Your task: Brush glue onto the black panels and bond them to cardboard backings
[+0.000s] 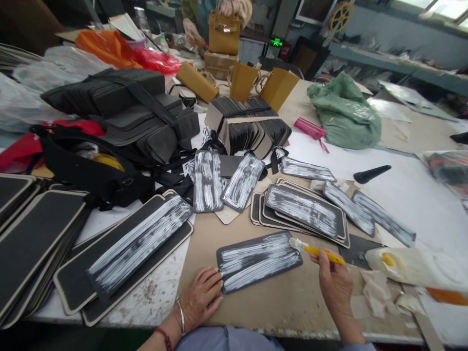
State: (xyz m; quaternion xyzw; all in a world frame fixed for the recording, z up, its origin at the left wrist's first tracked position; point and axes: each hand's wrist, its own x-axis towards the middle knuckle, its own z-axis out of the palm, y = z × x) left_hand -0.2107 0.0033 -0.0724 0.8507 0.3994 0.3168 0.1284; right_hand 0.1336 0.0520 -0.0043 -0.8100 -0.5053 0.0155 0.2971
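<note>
A dark rectangular panel (256,263) streaked with white glue lies on brown board in front of me. My left hand (202,296) rests flat at its left edge, fingers stretched out and touching the corner. My right hand (334,280) grips a glue brush (323,253) by its yellow handle. The brush's white-coated bristles touch the panel's right end. Just beyond, another glue-streaked panel (302,209) tops a small stack of pale-edged dark panels. To the left, a long streaked panel (139,243) lies across more pale-edged ones.
Stacked dark panels (32,243) stand at far left, with a black bag (91,165) behind. Bundled panels (248,126) sit at the back. On the right are a whitish glue bottle (420,268) and a green plastic bag (345,114). Across the table a person holds a tan handbag (224,34).
</note>
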